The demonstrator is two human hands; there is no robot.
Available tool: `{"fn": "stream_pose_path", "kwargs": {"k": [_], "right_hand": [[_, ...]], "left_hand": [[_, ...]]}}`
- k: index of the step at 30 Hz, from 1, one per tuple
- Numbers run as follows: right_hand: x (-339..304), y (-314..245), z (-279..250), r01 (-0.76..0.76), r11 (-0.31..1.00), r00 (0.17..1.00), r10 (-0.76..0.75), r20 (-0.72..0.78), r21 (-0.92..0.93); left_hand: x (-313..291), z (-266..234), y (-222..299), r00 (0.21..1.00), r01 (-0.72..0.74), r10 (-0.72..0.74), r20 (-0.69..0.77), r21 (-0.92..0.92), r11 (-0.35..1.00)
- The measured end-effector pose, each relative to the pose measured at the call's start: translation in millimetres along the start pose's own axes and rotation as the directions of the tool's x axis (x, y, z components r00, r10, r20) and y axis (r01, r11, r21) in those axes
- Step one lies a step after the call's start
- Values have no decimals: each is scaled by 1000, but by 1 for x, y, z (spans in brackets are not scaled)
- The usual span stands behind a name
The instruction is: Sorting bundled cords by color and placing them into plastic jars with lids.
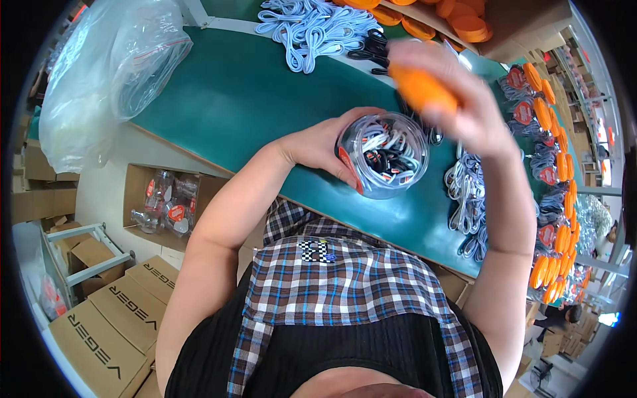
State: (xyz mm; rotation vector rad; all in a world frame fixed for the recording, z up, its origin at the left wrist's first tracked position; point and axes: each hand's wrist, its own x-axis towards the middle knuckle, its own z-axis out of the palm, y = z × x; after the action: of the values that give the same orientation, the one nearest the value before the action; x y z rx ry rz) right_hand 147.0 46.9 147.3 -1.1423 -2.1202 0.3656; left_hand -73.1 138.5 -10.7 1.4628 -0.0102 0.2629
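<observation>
My left hand (328,149) is wrapped round the side of a clear plastic jar (383,190) on the green table. Through the jar's open mouth I see bundled black and white cables (390,149). Above and right of the jar, my right hand (458,86) grips an orange lid (423,89); both are smeared by motion. The lid is apart from the jar's rim. Black cable bundles (371,52) lie beyond the jar, partly hidden by my right hand.
White cable bundles (318,30) are heaped at the far edge, with grey-white ones (468,189) on the right. A cardboard box of orange lids (524,20) stands far right, near rows of lidded jars (547,172). Plastic bags (113,79), a box of empty jars (142,192) and cartons (99,345) are left.
</observation>
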Motion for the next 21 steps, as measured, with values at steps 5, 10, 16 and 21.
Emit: {"fn": "stream_pose_path", "kwargs": {"k": [5,10,16,21], "right_hand": [[-34,-42,52,177,920,969,-100,227,-350],[-40,-34,52,219,927,973,-184,137,-305],[-71,-41,70,-194,944,934,94,-345,-267],[-91,-55,76,-466,881,639,397,-659,78]], "left_hand": [[4,2,5,1000,0,-1,18,104,995],[13,-5,-3,992,7,-24,121,143,990],[14,57,20,957,-25,119,-265,332,943],[20,100,54,789,-53,593,-162,943,329]]}}
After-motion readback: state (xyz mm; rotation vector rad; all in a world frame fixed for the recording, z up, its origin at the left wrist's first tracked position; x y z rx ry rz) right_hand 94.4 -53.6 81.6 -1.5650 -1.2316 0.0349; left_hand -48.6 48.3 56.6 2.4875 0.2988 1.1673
